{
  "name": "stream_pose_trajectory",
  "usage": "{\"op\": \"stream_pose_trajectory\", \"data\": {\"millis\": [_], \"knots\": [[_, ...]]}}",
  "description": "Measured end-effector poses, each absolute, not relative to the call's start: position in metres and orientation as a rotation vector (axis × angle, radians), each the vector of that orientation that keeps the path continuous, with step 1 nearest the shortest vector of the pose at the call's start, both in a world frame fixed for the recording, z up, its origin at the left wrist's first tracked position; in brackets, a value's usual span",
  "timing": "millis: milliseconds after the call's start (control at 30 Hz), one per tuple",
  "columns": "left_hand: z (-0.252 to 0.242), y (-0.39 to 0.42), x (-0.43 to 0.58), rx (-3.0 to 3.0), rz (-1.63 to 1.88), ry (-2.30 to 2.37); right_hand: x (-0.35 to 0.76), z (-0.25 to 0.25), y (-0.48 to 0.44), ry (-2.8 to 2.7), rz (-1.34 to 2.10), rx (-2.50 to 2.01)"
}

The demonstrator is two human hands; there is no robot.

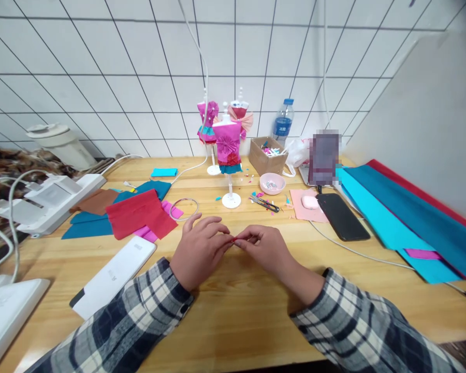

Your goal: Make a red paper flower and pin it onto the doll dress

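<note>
My left hand [204,246] and my right hand [266,247] meet low over the table, fingertips almost touching. Between them is a small piece of red paper [234,240], mostly hidden by the fingers, pinched from both sides. Behind the hands stands a miniature dress form [229,142] in a magenta paper top with a pleated rosette, a red flower and a teal hem. Two more dressed forms, one with a magenta top [207,116] and one with a peach bow [245,120], are behind it.
Thread snips [266,203] lie near a pink bowl [272,184] and a cardboard box [268,155]. Folded red paper [140,212] and a white phone-like slab [114,277] are left. A black phone [342,216] and long cyan and teal sheets [423,223] are right.
</note>
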State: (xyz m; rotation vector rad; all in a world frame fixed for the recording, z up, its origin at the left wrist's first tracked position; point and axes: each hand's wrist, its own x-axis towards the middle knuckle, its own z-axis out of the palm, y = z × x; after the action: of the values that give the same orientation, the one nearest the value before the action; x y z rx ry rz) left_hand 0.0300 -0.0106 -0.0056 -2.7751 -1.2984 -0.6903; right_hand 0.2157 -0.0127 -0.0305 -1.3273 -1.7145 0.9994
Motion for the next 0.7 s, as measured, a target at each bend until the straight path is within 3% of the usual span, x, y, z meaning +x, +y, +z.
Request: {"op": "stream_pose_trajectory", "data": {"millis": [400,700], "knots": [[0.0,-0.014,0.028,-2.837,-0.645,-1.273,0.221,-0.028,-0.004,-1.926,1.006,-1.352],[-0.021,-0.005,0.028,-3.063,-1.059,-1.754,0.283,-0.01,0.059,-1.997,0.096,-1.854]]}}
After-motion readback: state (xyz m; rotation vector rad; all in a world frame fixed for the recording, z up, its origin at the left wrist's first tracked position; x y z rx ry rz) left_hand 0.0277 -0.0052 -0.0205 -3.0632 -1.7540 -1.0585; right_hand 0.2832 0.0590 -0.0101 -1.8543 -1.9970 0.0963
